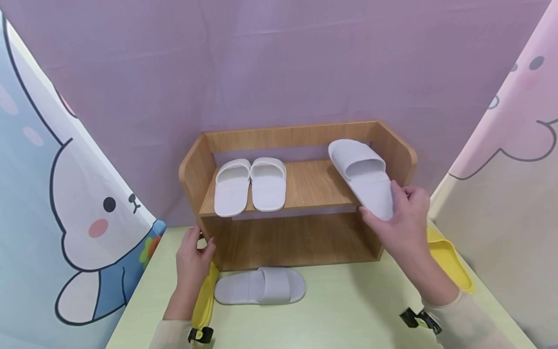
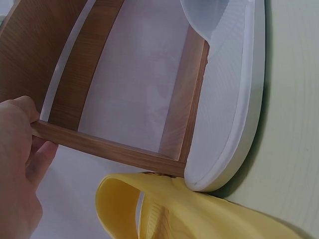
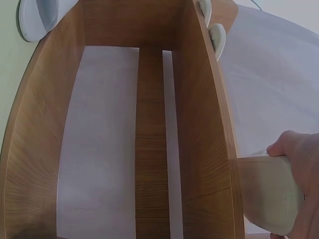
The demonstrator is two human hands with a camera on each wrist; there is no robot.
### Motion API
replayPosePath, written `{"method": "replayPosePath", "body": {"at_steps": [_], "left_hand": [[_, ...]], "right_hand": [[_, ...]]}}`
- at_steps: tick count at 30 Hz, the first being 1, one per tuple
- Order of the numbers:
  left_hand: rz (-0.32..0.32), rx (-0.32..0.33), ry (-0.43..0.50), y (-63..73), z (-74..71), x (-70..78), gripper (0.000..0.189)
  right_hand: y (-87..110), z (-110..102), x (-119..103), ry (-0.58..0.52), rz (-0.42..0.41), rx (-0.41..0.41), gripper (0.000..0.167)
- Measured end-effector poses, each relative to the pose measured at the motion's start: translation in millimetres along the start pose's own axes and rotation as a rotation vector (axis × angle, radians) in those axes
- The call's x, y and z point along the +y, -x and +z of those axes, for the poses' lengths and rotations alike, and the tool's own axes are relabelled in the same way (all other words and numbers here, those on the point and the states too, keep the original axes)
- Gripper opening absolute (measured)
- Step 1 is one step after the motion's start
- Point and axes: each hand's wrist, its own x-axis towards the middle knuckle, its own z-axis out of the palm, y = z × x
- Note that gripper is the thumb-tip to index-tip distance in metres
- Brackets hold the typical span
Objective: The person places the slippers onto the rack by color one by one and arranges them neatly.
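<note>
My right hand (image 1: pixel 405 225) grips the heel end of a light grey slipper (image 1: pixel 370 186), toe toward the back, at the right of the rack's top shelf. In the right wrist view, that slipper's sole (image 3: pixel 269 194) shows beside the shelf edge. My left hand (image 1: pixel 192 257) pinches the front edge of the wooden shoe rack's left side panel (image 2: pixel 109 149). A pair of white slippers (image 1: pixel 269 189) stands on the top shelf at left. The matching grey slipper (image 1: pixel 244 288) lies sideways on the table before the rack.
One yellow slipper (image 1: pixel 205 303) lies beside the rack's left front corner, partly behind my left forearm. Another yellow slipper (image 1: pixel 453 266) lies right of the rack, past my right forearm. A purple cloth (image 1: pixel 279 63) hangs behind; printed cloths flank the pale green table (image 1: pixel 340 310).
</note>
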Motion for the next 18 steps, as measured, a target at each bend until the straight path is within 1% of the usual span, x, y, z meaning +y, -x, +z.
{"method": "replayPosePath", "body": {"at_steps": [4, 7, 14, 18], "left_hand": [[0.007, 0.007, -0.004, 0.6, -0.8, 1.8, 0.059], [0.012, 0.011, -0.007, 0.8, -1.4, 2.6, 0.06], [0.009, 0.011, -0.005, 0.9, -2.3, 3.9, 0.059], [0.007, 0.009, 0.0, 0.5, -2.9, 4.7, 0.056]], "right_hand": [[-0.4, 0.7, -2.1, 0.055, 0.034, -0.051, 0.093], [-0.9, 1.8, -4.1, 0.087, 0.041, -0.066, 0.093], [-3.2, 7.2, -5.8, 0.113, 0.028, -0.035, 0.091], [-4.8, 10.8, -5.5, 0.132, 0.037, -0.032, 0.091]]}}
